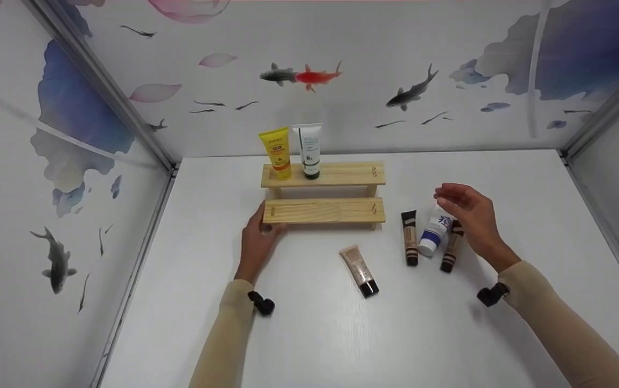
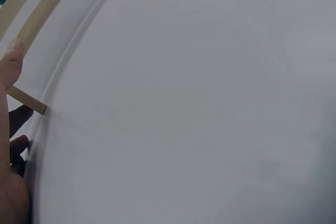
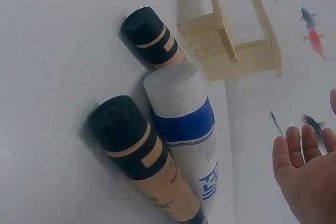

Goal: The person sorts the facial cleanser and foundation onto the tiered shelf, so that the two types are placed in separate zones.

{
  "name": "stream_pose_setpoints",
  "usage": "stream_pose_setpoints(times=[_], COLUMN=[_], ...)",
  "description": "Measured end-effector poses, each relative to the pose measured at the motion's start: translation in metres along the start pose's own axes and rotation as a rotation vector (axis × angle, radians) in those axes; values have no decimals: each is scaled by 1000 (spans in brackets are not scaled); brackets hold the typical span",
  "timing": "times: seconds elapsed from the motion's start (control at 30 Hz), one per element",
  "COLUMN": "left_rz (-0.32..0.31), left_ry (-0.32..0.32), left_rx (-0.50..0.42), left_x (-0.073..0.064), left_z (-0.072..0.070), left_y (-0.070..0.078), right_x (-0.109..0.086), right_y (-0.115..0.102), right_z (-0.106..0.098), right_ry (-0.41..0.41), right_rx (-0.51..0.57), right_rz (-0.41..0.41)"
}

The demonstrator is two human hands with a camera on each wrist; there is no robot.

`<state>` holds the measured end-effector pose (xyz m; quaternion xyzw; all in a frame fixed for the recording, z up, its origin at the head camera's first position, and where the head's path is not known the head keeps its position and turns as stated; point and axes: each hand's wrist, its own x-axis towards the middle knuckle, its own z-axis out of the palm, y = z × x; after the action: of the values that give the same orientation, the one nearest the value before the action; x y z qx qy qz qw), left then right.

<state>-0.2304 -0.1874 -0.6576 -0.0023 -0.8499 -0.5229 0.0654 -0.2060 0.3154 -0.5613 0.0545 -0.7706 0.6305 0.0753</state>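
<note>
Left grip (image 1: 258, 240) clasps the wooden stand (image 1: 322, 210); right grip (image 1: 472, 216) hangs slack, apparently empty, above the blue-banded tube (image 1: 438, 225) — likely squeezable, best held by its cap (image 1: 426, 248).

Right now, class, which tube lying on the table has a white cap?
The white, blue-banded tube, lying between the two brown tubes. It alone is white-capped; both brown ones and the beige tube are dark-capped.

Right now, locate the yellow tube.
In the head view, the yellow tube stands at the left end of the wooden rack's rear shelf, beside the green-capped white tube.
</note>
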Motion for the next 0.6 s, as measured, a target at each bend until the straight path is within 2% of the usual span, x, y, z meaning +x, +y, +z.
stream_pose_setpoints(times=[0.33,0.6], left_rz=[8,2], left_ry=[-2,3], left_rx=[-15,-13], left_x=[1,0], left_z=[0,0], left_y=[0,2], right_x=[-13,-24], right_y=[11,22], right_z=[-17,-34], right_ry=[30,50], right_rx=[-33,-130], right_rz=[62,105])
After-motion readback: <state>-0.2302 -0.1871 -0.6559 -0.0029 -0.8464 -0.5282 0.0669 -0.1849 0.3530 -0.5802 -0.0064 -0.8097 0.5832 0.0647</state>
